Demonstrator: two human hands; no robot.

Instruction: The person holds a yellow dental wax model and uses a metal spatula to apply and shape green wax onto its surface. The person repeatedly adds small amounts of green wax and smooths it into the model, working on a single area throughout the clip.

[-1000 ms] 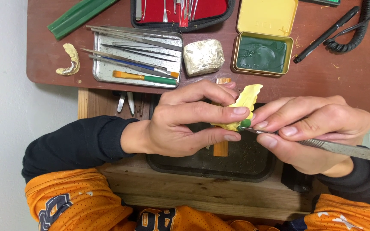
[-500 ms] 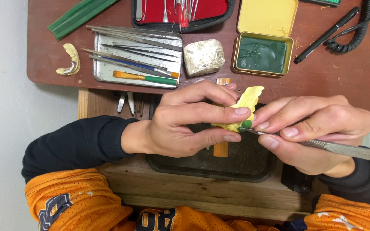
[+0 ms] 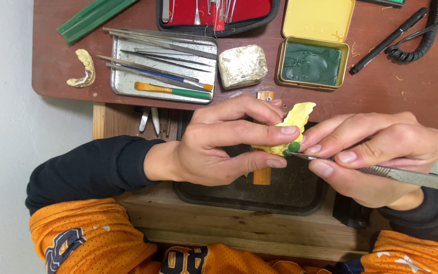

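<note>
My left hand [image 3: 224, 144] pinches a small yellow plaster-like model [image 3: 295, 122] between thumb and fingers, holding it over a dark tray [image 3: 300, 195]. A dab of green wax [image 3: 293, 147] sits on the model's lower edge. My right hand [image 3: 376, 152] grips a slim metal carving tool [image 3: 406, 175], and its tip touches the green wax. Part of the model is hidden behind my left fingers.
On the brown desk lie a metal tray [image 3: 122, 83] of instruments and a brush, a whitish stone block [image 3: 243, 66], an open yellow tin of green wax [image 3: 310, 63], a pale dental cast [image 3: 83, 68], green strips [image 3: 95, 18], a red tool case [image 3: 216, 15], and a black pen with coiled cord [image 3: 389, 38].
</note>
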